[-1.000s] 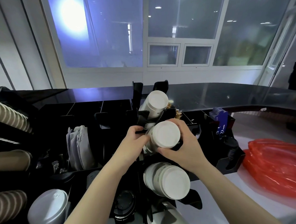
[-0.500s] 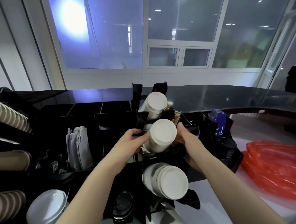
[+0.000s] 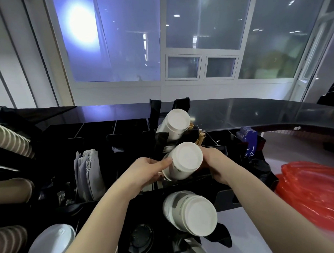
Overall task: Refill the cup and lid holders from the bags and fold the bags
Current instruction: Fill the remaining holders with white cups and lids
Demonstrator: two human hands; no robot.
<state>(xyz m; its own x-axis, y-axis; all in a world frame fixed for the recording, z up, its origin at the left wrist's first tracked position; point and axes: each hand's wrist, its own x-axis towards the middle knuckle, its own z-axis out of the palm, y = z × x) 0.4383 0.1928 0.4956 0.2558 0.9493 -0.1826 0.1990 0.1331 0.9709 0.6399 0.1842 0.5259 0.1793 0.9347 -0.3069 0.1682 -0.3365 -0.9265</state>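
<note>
Cups: middle cup stack (image 3: 183,160) between hands | left hand (image 3: 145,171) pinches it | right hand (image 3: 216,166) grip unclear

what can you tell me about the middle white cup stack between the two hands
The middle cup stack is a nested column of white cups, paper by the look of it, lying tilted in the black holder with its flat round bottom facing the camera. A thin rim rings that end. It sits between two other white stacks, one farther back and one nearer. The left hand touches its left side with thumb and fingers; the right hand is at its right side, fingers hidden behind the stack.
</note>
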